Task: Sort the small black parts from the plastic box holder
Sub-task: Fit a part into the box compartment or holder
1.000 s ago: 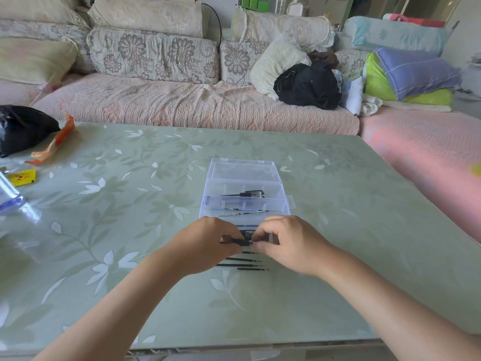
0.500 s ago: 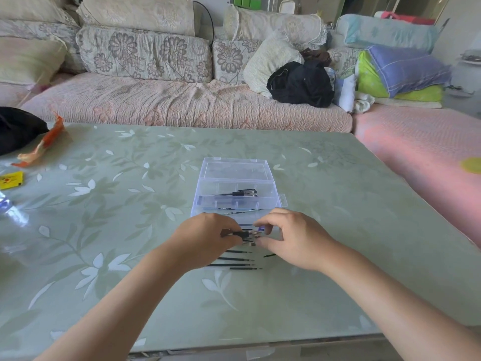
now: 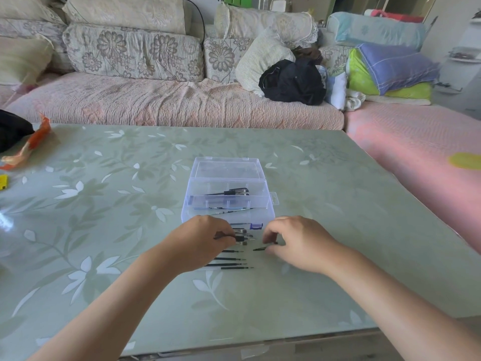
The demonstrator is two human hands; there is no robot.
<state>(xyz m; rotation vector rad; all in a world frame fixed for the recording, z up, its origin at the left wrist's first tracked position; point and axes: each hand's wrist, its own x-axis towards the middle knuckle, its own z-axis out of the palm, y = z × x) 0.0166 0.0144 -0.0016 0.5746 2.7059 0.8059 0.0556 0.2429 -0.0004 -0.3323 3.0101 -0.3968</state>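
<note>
A clear plastic box [image 3: 229, 201] lies open mid-table, lid flipped back, with a black clip part [image 3: 235, 192] in one compartment. Just in front of it several thin black refills [image 3: 229, 263] lie in a row on the table. My left hand [image 3: 200, 243] pinches a slim black pen part [image 3: 240, 238] over that row. To its right, my right hand [image 3: 299, 243] holds a small black tip piece [image 3: 263, 248] between thumb and fingers, just above the tabletop.
The green floral table [image 3: 104, 230] ends close to me. An orange wrapper [image 3: 31, 144], a black bag [image 3: 10, 128] and a yellow item [image 3: 2, 182] sit at the far left. A sofa with cushions and clothes stands behind the table.
My hands have drawn apart: the right one moved right with a small black tip piece, the left one keeps the slim black part. The camera view shifted slightly.
</note>
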